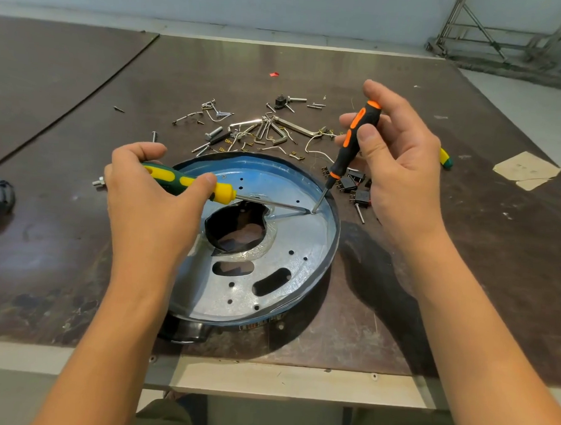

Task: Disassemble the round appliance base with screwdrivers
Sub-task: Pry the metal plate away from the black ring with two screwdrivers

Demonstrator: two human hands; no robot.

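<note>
Silvery round appliance base [269, 276], blue-tinted rim, holes, large central opening.

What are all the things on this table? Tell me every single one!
round metal appliance base: one, silver-blue with a dark rim, middle of the table near the front edge
yellow-and-green-handled screwdriver: one, shaft lying across the base
black-and-orange-handled screwdriver: one, nearly upright, tip down on the base beside the other tip
loose metal screws, bolts and bent keys: many, silver, scattered behind the base
small black switches: several, right of the base
yellow-green handle end: one, far right, mostly hidden
beige paper patch: one, far right
small red scrap: one, beyond the screws
dark brown table: one, under everything
left hand: grips the yellow-and-green-handled screwdriver
right hand: grips the black-and-orange-handled screwdriver
</note>
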